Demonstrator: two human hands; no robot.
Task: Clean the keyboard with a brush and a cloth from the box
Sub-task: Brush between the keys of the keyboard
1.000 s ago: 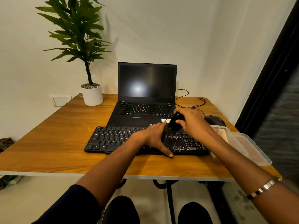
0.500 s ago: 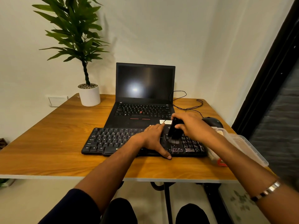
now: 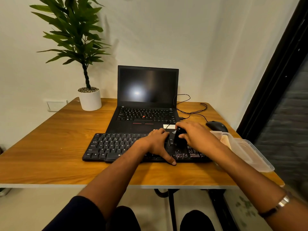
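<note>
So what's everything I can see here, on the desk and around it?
keyboard: 1, black, desk front
brush: 1, black, over keyboard's right part
box: 1, clear plastic, desk's right edge
laptop: 1, black, open, behind keyboard
mouse: 1, black, right of laptop
cable: black, right of laptop
plant pot: 1, white, green plant, desk's back left
desk: 1, wood
left hand: rests on keyboard
right hand: grips brush
bracelet: 1, silver, right wrist

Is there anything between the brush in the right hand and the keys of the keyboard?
Nothing visible. The right hand holds the brush directly over the keyboard, beside the left hand resting on the keys.
</note>
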